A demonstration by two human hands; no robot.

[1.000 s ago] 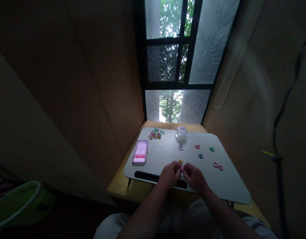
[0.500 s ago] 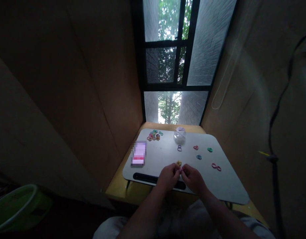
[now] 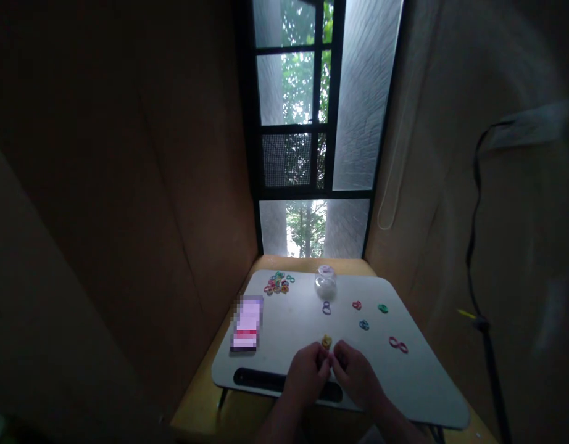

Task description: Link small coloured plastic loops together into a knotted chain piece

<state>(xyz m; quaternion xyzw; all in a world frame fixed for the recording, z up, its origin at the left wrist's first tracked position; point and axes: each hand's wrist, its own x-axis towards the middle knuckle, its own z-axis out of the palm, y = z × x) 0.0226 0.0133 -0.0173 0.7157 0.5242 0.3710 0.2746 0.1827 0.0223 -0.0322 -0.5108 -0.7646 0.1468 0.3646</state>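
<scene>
My left hand (image 3: 307,374) and my right hand (image 3: 357,372) meet over the front of the white lap table (image 3: 289,339), fingers pinched together. Between the fingertips is a small pink hair tie (image 3: 331,356), mostly hidden by the fingers. Just beyond them lies a yellow hair tie (image 3: 327,341). Farther back rests a purple hair tie (image 3: 326,308) twisted into loops. To the right are a red hair tie (image 3: 357,305), a blue one (image 3: 364,325), a green one (image 3: 382,308) and a pink figure-eight one (image 3: 398,345).
A clear round jar (image 3: 326,285) stands at the back of the table. At back left is a pile of coloured hair ties (image 3: 277,283). A phone (image 3: 247,324) with a lit screen lies on the left. A black slot (image 3: 259,380) runs along the front edge.
The head view has tilted up, so the table and hands appear lower. Both hands stay pinched together at the pink hair tie, with only slight finger movement.
</scene>
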